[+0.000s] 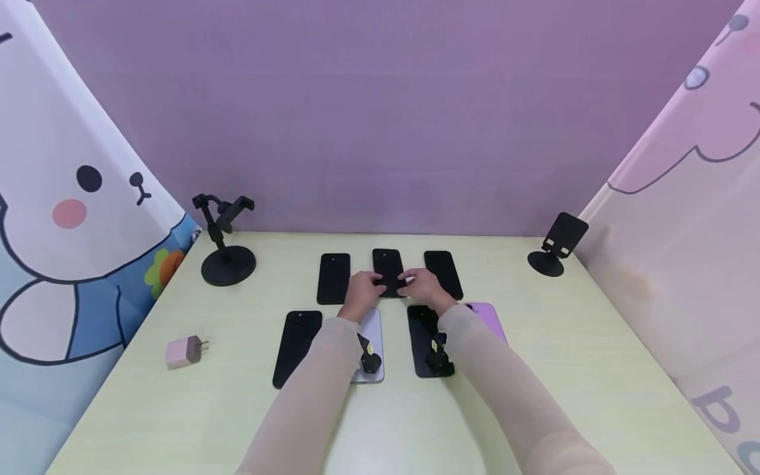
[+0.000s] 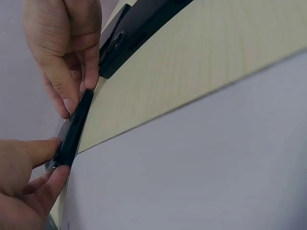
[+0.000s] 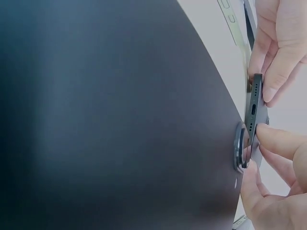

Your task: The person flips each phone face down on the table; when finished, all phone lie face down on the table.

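Both hands meet at a black phone [image 1: 388, 264] in the middle of the back row. My left hand [image 1: 360, 290] pinches its left side between thumb and finger. On the opposite side, the right hand [image 1: 424, 285] holds the other edge the same way. In the left wrist view, the left hand [image 2: 21, 177] and right hand [image 2: 64, 43] grip the dark phone [image 2: 74, 132] near its end. The right wrist view shows that phone's port end [image 3: 254, 103], with the right hand [image 3: 276, 177] on it. Whether the phone is raised off the table cannot be told.
Black phones lie left [image 1: 334, 278] and right [image 1: 443, 272]. Nearer are a black phone [image 1: 297, 343], a pale phone [image 1: 374, 330], another black phone [image 1: 421, 346] and a purple phone [image 1: 489, 316]. Two black stands [image 1: 228, 265] [image 1: 566, 233] and a charger plug [image 1: 183, 352] stand farther out.
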`<state>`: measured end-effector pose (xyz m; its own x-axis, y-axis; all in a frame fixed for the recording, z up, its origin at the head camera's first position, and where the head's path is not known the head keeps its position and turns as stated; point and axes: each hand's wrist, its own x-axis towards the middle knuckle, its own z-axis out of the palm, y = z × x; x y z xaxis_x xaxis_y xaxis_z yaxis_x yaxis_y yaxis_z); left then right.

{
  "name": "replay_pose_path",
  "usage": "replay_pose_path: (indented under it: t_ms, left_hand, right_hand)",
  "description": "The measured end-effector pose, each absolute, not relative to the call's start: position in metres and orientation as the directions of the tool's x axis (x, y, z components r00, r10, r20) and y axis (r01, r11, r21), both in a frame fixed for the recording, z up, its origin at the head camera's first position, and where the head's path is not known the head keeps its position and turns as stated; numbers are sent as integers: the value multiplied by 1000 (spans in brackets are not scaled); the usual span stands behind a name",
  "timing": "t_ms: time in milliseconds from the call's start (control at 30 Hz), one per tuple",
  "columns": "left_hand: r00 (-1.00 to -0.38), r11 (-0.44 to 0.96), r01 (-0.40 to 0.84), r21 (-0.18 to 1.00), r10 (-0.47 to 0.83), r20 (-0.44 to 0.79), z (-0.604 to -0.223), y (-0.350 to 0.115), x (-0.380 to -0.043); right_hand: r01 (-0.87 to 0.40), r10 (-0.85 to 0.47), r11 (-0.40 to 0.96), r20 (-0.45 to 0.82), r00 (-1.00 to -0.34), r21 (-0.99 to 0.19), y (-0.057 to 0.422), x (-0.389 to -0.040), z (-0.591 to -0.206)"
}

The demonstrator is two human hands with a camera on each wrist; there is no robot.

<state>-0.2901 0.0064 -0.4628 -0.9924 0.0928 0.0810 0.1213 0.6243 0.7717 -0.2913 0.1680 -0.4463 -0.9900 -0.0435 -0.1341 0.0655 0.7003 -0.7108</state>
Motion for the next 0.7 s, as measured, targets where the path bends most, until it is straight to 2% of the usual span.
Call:
replay_pose_path:
  t_ms: [300, 467, 567, 700]
  left_hand:
    - [-992, 686, 110, 719, 124, 34, -461, 9, -293]
    - [-976, 703, 211, 679, 189, 108, -455, 21, -291]
    - [-954, 663, 294, 689, 242, 176, -454, 33, -290]
    - [-939, 594, 326, 736, 293, 179, -455, 51, -287]
  right_hand:
    - [61, -61, 704, -146, -987, -707, 173, -290, -445]
    - [59, -65, 690, -143, -988, -722, 190, -287, -439]
    - [45, -59, 688, -118, -991, -724, 206, -286, -436]
    - [19, -48, 711, -76, -996, -703, 228, -286, -435]
